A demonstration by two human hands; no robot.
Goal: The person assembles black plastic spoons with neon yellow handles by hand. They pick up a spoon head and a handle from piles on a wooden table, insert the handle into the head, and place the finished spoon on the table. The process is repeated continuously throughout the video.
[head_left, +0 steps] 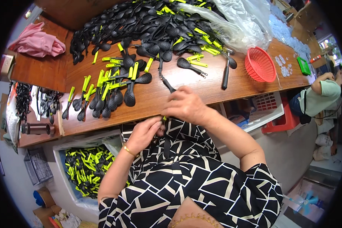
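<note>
My left hand (143, 133) is closed at the table's front edge, in front of my body. From its fingertips shows a small yellow-green end (164, 118), probably a utensil handle; the rest of that piece is hidden. Just beyond, my right hand (187, 105) is bent with its fingers curled down by the same spot; what they grip is covered. A black slotted spoon (165, 55) lies on the table, and a black shaft (166, 81) below it runs to my right fingers. To the left lies a cluster of black spoons with yellow-green handles (105, 85).
A large heap of black spoons (140, 24) covers the back of the brown table (148, 102), beside clear plastic sheeting (241, 22). A red basket (260, 64) stands right. Below left, a bin (61, 167) holds yellow-green and black utensils. Another person (323, 95) sits far right.
</note>
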